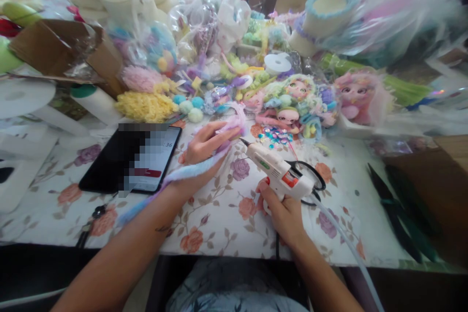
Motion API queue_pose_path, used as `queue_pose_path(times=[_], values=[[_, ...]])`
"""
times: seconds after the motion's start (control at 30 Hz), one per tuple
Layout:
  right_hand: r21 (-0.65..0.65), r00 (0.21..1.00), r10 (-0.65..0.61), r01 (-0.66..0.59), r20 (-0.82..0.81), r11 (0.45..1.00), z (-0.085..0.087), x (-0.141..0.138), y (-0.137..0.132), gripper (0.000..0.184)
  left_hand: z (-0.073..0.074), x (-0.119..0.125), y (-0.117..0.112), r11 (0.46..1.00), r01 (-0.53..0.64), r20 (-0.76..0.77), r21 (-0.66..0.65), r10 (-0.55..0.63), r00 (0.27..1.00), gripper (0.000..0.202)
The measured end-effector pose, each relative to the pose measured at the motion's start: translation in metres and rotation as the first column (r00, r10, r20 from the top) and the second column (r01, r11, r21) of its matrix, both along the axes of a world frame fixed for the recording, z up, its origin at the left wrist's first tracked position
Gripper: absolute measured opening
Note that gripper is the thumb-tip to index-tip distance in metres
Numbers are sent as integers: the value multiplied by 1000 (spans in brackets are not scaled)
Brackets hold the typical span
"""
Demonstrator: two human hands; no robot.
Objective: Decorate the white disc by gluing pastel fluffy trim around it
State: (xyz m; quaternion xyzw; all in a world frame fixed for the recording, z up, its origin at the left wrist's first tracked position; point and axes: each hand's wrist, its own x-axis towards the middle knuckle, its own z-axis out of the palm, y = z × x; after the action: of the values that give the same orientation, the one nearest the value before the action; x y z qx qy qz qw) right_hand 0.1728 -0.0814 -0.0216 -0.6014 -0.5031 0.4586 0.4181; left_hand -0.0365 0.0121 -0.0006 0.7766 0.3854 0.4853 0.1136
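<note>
My left hand (208, 141) is closed around a fuzzy pastel pipe cleaner (193, 170) in lilac and pale blue. A bunched lilac part of it sticks out past my fingertips, and a long tail trails back along my forearm. My right hand (283, 212) grips a white hot glue gun (272, 165) by its handle. The glue gun's dark nozzle points left, close to the bunched part at my left fingers; I cannot tell whether they touch. A clear glue stick (340, 231) runs out of the gun's rear toward me.
A phone (131, 158) lies left of my left hand. Shiny sequins (276, 136) are scattered beyond the nozzle. Dolls (298, 90), pompoms (190, 107), yellow yarn (142, 106) and plastic bags crowd the back. Dark-handled scissors (397, 214) lie at the right, beside a cardboard box (449, 161).
</note>
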Motion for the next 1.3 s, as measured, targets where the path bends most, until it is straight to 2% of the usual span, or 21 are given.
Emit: queue_pose_path(times=[0.17,0.47,0.73,0.9,1.1,1.3], values=[[-14,1000,16,-17,-23,1000,-1,-1,0,32,2,1,-1,1000,-4,16,-11,4,1000,32],[-35,999,-27,28,33,999,3,0,1,33,0,0,0,1000,-7,9,-9,7,1000,33],[-39,1000,-18,17,-12,999,2,-1,1,31,-1,1,0,1000,-14,12,4,14,1000,32],[-54,997,-64,66,37,996,6,-2,3,34,-1,0,-1,1000,-12,4,-6,12,1000,34],[-63,997,-61,63,40,996,11,-3,4,33,1,1,-2,1000,-5,14,-8,5,1000,33],[-56,998,-61,62,28,997,7,-2,2,32,1,1,-2,1000,-15,-1,-15,15,1000,33]])
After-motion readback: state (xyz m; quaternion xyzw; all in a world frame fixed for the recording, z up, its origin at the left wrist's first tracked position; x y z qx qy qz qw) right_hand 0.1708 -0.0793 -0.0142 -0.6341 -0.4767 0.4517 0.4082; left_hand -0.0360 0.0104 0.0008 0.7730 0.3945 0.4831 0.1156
